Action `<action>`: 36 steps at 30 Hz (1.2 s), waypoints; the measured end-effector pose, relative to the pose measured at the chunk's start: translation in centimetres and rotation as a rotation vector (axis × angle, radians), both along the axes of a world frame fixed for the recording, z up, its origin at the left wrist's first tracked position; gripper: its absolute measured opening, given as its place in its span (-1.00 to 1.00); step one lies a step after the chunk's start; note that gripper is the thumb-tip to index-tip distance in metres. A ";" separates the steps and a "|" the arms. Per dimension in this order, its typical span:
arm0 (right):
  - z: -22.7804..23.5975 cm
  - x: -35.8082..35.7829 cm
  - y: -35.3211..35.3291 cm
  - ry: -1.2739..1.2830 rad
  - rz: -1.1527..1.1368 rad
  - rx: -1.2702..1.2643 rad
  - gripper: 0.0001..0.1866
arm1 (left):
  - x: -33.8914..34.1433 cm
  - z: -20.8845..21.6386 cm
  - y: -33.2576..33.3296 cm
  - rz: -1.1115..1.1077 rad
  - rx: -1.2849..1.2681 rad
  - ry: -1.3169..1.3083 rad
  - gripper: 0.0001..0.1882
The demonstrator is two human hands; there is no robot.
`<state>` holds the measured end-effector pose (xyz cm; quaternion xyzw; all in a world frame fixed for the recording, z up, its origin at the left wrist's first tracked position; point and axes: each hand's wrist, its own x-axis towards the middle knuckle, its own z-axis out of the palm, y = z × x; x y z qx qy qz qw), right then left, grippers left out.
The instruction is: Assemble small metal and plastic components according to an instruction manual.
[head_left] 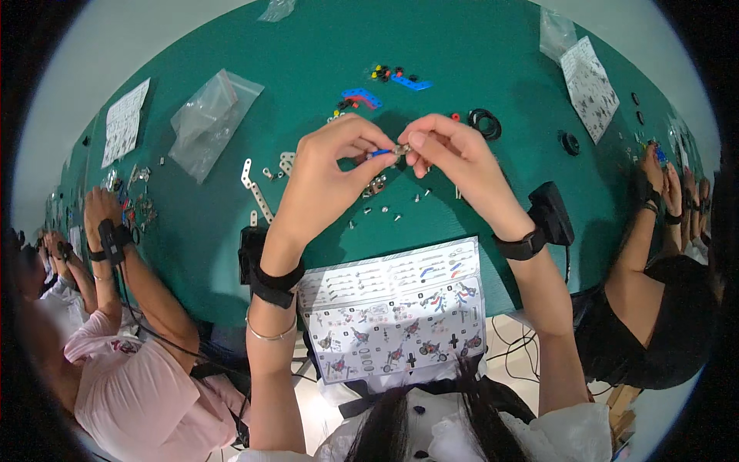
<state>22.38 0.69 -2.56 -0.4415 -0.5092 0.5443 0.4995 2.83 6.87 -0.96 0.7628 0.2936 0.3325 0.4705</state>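
Observation:
Above the middle of the green table (323, 46), my left hand (332, 165) pinches a small blue plastic piece (379, 153) between thumb and fingers. My right hand (456, 158) meets it from the other side, its thumb and fingers closed on a small silvery metal part (401, 149). The two pieces touch or nearly touch; the fingers partly hide them. Under the hands lie several loose screws (397, 217) and small metal parts (376, 185). Perforated metal strips (262, 202) rest left of my left wrist.
A printed picture instruction sheet (394, 327) lies at the near table edge. Farther off are blue strips (412, 82), curved blue and red pieces (362, 98), black rings (484, 123) and a clear plastic bag (214, 123). Other people's hands work at left (102, 212) and right (654, 171).

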 end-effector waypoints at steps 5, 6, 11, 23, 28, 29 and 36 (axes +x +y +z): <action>0.2 -0.5 -0.4 -0.038 -0.020 0.019 -0.83 | 0.0 -0.5 0.0 -0.024 -0.108 -0.050 -0.88; 0.0 -0.3 -0.2 -0.053 -0.009 0.036 -0.84 | 0.1 -0.5 0.1 -0.020 -0.114 -0.048 -0.88; -0.2 0.1 0.0 -0.084 -0.031 0.023 -0.82 | 0.1 -0.2 0.0 -0.008 -0.174 -0.033 -0.85; -0.1 0.4 0.2 -0.073 -0.055 0.066 -0.81 | 0.1 -0.3 0.0 -0.007 -0.095 -0.059 -0.82; -0.2 0.7 0.3 -0.102 -0.080 0.102 -0.80 | 0.1 0.0 0.1 -0.014 -0.029 -0.056 -0.82; -0.2 0.8 0.3 -0.103 -0.082 0.099 -0.80 | 0.1 0.0 0.0 -0.011 -0.012 -0.044 -0.82; 0.0 0.7 0.3 -0.118 -0.093 0.120 -0.79 | 0.1 0.2 0.0 0.047 -0.018 0.004 -0.81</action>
